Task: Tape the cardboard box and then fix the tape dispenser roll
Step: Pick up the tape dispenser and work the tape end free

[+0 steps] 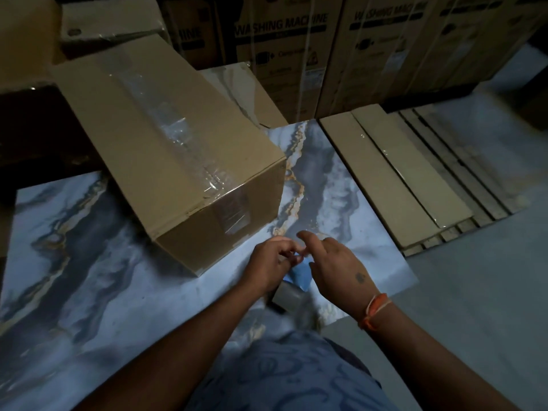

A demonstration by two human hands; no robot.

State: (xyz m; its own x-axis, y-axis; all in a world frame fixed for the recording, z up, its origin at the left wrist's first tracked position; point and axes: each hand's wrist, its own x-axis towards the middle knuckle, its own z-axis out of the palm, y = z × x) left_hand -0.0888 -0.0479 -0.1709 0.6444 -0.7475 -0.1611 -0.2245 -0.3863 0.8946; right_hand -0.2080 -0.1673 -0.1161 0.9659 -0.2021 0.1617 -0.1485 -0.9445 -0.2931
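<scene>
A closed cardboard box [166,149] lies on the marbled floor tile, with clear tape along its top seam and down its near end. Just in front of it I hold a blue tape dispenser [298,275] with a clear tape roll [289,296] below it. My left hand [271,265] grips the dispenser's top from the left. My right hand [335,269] is at its front end, fingertips pinched together with the left hand's; the index finger sticks out. The spot where the fingertips meet is too dark to make out.
Large washing machine cartons [341,51] stand along the back. Flat long cardboard packs [412,179] lie on the floor to the right. More boxes [109,22] are stacked at the back left. The marbled tile [89,262] stretches left of my arms.
</scene>
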